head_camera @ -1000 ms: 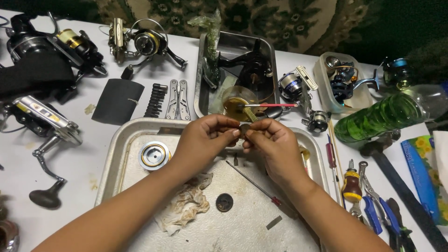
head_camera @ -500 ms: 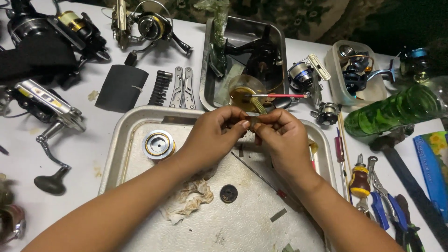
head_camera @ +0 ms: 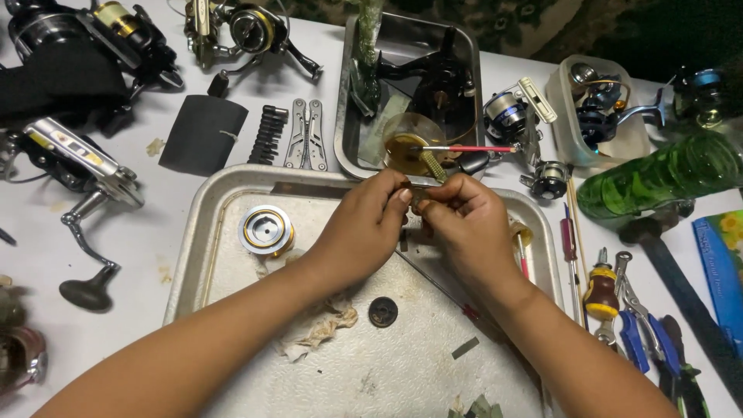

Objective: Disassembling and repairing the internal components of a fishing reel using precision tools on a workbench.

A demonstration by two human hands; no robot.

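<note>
Fingertips of left hand and right hand are pinched together on a small metal part; round ridged spool is seen left of them on dented steel tray.

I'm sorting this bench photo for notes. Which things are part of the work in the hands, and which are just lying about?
In hand:
left hand and right hand, pinching a small metal part, too hidden to identify
large steel tray beneath them

Lying about:
silver and gold spool
folding multi-tool
green glass bottle
crumpled rag
</note>
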